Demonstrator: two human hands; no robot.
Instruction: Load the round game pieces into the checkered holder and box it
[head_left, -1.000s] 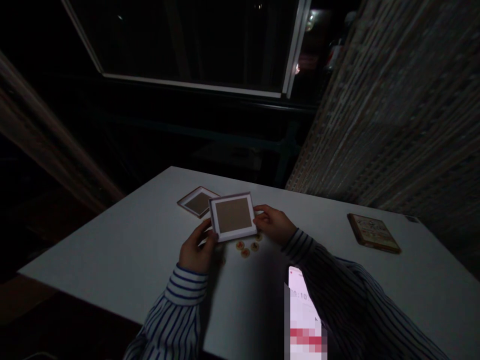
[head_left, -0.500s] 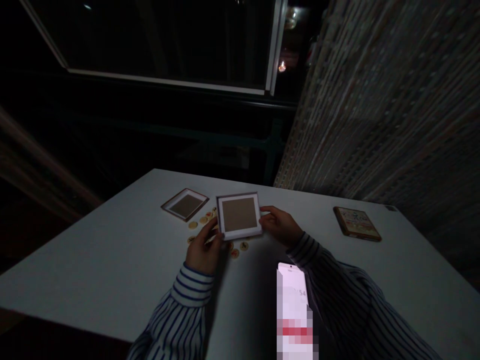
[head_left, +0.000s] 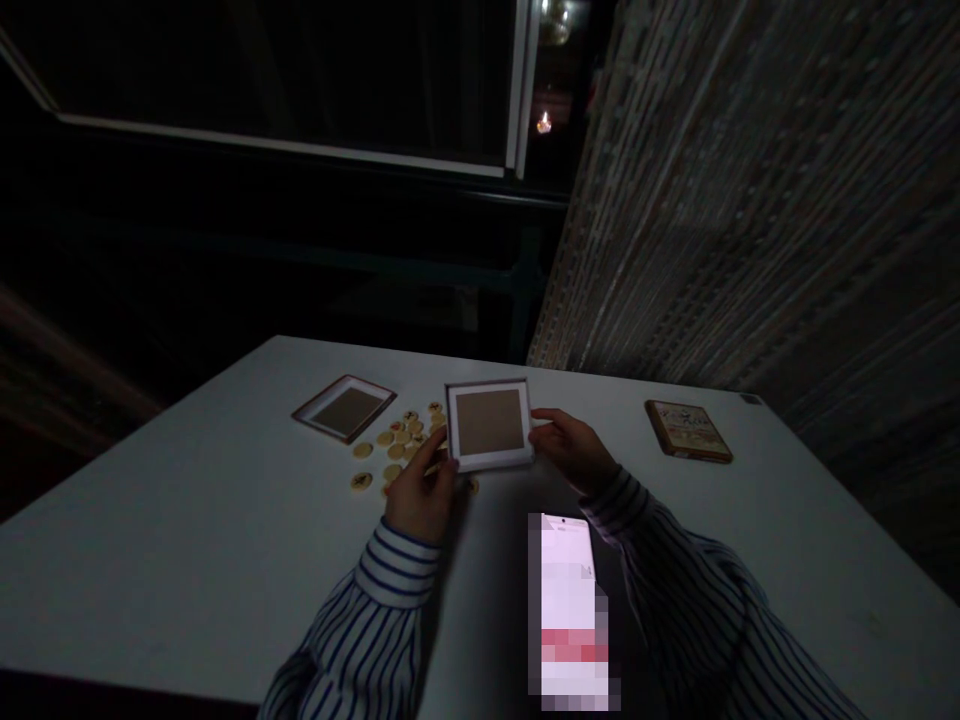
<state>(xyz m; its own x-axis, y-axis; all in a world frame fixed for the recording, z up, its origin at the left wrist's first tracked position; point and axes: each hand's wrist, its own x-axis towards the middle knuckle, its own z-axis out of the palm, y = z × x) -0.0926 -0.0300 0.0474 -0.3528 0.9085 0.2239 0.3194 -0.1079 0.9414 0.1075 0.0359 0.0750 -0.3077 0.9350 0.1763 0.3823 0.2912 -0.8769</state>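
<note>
Between my two hands is a shallow square box half (head_left: 490, 422), its inside facing me, with white walls and a grey-brown bottom. My left hand (head_left: 424, 492) grips its lower left corner, and my right hand (head_left: 574, 448) pinches its right edge. Below and to the left of it, several round xiangqi pieces (head_left: 395, 452) with red or dark marks lie scattered on the white table (head_left: 187, 540). Some of them are hidden by the box half and my left hand. A second box half (head_left: 349, 408), open side up, lies left of the pieces.
On the right of the table lies a closed flat box (head_left: 688, 430) with a printed lid. A lit phone (head_left: 566, 590) rests in front of me, near my right forearm. Behind the table hang a string curtain (head_left: 660, 200) and a dark framed window (head_left: 300, 80).
My hands and the held box half have shifted right relative to the scattered pieces, leaving more of those at the left uncovered. The whole view has also turned slightly.
</note>
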